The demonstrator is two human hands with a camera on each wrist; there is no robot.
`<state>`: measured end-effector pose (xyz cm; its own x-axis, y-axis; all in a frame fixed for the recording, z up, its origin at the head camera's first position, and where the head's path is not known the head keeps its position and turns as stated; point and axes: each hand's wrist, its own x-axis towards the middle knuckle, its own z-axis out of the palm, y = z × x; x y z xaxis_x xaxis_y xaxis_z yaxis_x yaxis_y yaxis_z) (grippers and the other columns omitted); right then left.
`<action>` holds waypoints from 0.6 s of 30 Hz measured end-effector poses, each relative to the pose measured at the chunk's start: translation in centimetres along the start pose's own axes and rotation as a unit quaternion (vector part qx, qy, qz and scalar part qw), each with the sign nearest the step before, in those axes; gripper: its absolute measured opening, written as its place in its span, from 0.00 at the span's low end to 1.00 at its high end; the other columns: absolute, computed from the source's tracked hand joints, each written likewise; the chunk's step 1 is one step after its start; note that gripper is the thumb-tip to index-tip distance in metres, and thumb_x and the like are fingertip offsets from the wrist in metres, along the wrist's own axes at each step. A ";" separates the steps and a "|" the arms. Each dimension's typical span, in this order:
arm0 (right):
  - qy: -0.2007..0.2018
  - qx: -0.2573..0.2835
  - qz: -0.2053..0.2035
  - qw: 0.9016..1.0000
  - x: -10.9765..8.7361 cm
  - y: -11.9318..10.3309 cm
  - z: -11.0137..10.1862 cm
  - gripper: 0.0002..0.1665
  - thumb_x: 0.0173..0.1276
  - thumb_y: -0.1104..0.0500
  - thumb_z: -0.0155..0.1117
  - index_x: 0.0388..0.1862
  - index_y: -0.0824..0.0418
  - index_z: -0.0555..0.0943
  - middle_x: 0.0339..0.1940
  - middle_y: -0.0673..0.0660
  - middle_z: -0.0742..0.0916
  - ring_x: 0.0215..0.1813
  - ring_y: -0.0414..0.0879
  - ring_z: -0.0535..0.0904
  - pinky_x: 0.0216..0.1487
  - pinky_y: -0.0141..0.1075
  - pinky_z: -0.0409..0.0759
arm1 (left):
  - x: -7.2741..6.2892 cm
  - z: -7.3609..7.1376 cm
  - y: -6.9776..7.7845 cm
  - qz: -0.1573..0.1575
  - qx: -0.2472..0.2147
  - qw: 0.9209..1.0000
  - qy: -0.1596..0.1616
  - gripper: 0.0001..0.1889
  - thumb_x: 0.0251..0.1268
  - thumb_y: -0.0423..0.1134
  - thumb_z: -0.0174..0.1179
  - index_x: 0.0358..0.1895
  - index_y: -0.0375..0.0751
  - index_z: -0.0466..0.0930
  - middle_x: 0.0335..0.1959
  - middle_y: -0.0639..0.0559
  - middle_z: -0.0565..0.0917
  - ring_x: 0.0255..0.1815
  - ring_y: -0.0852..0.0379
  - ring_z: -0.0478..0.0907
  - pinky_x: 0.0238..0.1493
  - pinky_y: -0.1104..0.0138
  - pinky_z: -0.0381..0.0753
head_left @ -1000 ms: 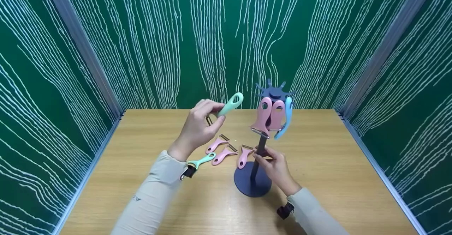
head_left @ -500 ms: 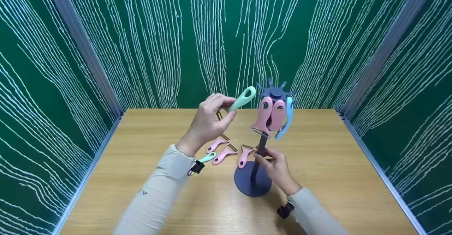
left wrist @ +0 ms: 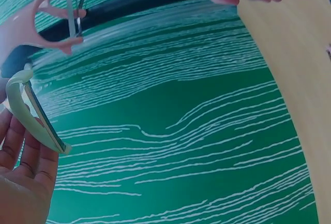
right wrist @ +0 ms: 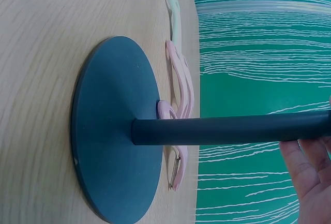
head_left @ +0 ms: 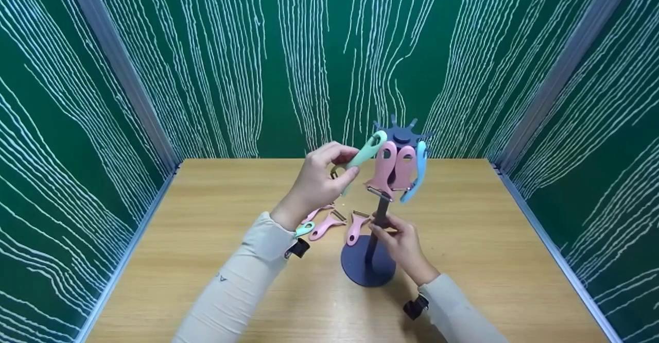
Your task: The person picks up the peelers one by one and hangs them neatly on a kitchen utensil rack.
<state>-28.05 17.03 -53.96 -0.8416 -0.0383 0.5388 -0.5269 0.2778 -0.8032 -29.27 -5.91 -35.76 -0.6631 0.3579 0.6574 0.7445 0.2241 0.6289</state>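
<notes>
My left hand (head_left: 322, 175) pinches a mint-green peeler (head_left: 366, 152) between thumb and fingers, its holed handle end raised at the left hooks of the dark rack top (head_left: 401, 136). In the left wrist view the peeler's bladed head (left wrist: 23, 113) shows beside the fingers. My right hand (head_left: 404, 242) grips the stand's upright pole (head_left: 382, 211), above its round base (right wrist: 116, 131). Two pink peelers, a front one (head_left: 383, 170) and one beside it (head_left: 405, 165), hang from the rack, with a blue peeler (head_left: 420, 170) on the right. Several other hooks at the back carry nothing.
On the wooden table left of the base lie pink peelers, one (head_left: 356, 228) nearest the stand, another (head_left: 327, 226) beside it and a third (head_left: 318, 211) partly behind the left wrist. A second green peeler (head_left: 306, 228) is mostly hidden by the left arm. Green white-streaked walls (head_left: 226, 75) surround the table.
My left hand has moved right with the green peeler, bringing its handle end from left of the rack to its hooks. The right hand and the stand have stayed in place.
</notes>
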 end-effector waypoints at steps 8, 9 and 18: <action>0.004 -0.002 -0.016 1.000 0.0 0.2 0.0 0.09 0.65 0.75 0.76 0.44 0.70 0.89 0.36 0.64 0.94 0.39 0.33 0.88 0.39 0.23 0.87 | -0.7 1.3 -0.2 0.010 -0.012 1.000 0.000 0.11 0.72 0.29 0.69 0.54 0.32 0.86 0.42 0.42 0.86 0.44 0.54 0.83 0.50 0.65 0.86; 0.003 -0.001 -0.015 1.000 0.0 0.1 0.0 0.09 0.65 0.75 0.76 0.44 0.71 0.89 0.36 0.64 0.94 0.39 0.33 0.88 0.39 0.23 0.87 | -0.7 1.4 -0.2 0.011 -0.012 1.000 0.000 0.11 0.72 0.29 0.69 0.54 0.32 0.86 0.43 0.42 0.86 0.44 0.54 0.83 0.50 0.66 0.86; -0.010 -0.004 0.027 1.000 0.0 -0.1 -0.2 0.08 0.70 0.70 0.76 0.47 0.65 0.91 0.38 0.61 0.94 0.40 0.34 0.88 0.40 0.25 0.88 | -1.4 2.8 0.3 0.029 -0.023 0.999 0.010 0.12 0.71 0.30 0.71 0.53 0.32 0.83 0.45 0.42 0.88 0.42 0.53 0.82 0.47 0.63 0.87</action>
<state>-27.95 17.20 -53.83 -0.8712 -0.0412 0.4892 -0.4792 0.2880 -0.8291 -27.96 -3.78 -37.66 -0.6205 0.3505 0.7015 0.7779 0.1620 0.6072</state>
